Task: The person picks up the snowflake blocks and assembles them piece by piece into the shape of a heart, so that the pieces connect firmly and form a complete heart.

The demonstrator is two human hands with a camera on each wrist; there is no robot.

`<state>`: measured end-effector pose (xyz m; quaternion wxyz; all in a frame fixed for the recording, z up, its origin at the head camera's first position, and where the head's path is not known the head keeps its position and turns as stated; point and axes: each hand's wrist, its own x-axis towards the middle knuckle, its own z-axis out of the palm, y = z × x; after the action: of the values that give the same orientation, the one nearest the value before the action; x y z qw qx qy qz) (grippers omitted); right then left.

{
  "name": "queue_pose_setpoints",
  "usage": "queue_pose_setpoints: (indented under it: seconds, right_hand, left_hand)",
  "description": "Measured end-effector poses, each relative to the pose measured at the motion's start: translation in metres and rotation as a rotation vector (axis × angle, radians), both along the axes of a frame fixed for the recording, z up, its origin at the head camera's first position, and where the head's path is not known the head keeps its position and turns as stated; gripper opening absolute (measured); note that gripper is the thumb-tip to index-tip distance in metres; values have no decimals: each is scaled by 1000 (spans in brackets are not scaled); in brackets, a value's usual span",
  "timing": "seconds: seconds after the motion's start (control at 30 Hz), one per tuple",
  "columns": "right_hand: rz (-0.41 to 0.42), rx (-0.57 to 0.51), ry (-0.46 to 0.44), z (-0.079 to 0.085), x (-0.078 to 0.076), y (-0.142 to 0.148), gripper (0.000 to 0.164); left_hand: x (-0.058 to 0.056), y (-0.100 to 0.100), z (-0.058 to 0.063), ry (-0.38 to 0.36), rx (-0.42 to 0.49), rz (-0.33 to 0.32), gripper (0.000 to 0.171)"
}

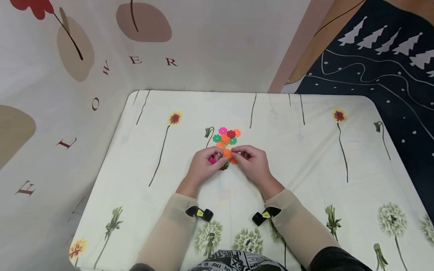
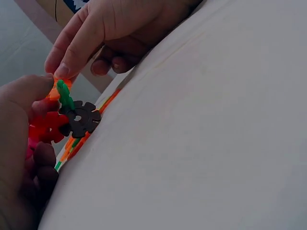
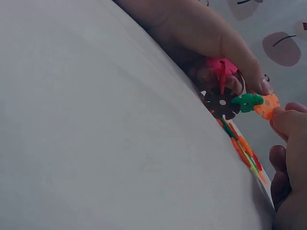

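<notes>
Both hands meet over the middle of the table at a small chain of notched plastic interlocking discs. My left hand (image 1: 203, 163) grips the chain, its thumb at the orange end and a pink disc (image 3: 221, 66) by its curled fingers. From the other side, my right hand (image 1: 254, 162) pinches the orange disc (image 3: 268, 106) between thumb and index finger. A green disc (image 3: 248, 102) joins the orange one to a dark disc (image 2: 80, 120). Against that dark disc sits a red disc (image 2: 48, 127), partly covered by the left hand.
Just beyond the hands lies a loose cluster of orange, green, pink and red discs, among them a green disc (image 1: 216, 138) and a pink disc (image 1: 222, 130). The white tablecloth (image 1: 305, 150) has printed flowers. Pale and dark printed fabric rises behind the table.
</notes>
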<state>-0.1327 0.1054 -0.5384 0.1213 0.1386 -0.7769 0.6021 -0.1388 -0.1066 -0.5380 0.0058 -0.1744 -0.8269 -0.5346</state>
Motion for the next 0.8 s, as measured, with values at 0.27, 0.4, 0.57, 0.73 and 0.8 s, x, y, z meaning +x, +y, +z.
queue_pose_setpoints:
  seconds: [0.27,0.4,0.57,0.73,0.8]
  right_hand:
    - [22,-1,-26,1,0,1,17]
    - [-29,103,-54,2,-2,2,17]
    - [-65,269,-10,1,-5,3,14]
    - [-64,389,26,-1,-6,3,14]
    - [-68,418,18,-2,-7,4,17]
  left_hand:
    - [0,2,0,26,-20,46,10]
    - [0,4,0,-18,-10,125,11]
    - [-1,5,1,-53,21,184,11]
    - [-1,5,2,-75,49,193,10]
    - [-1,5,3,-81,55,192,10]
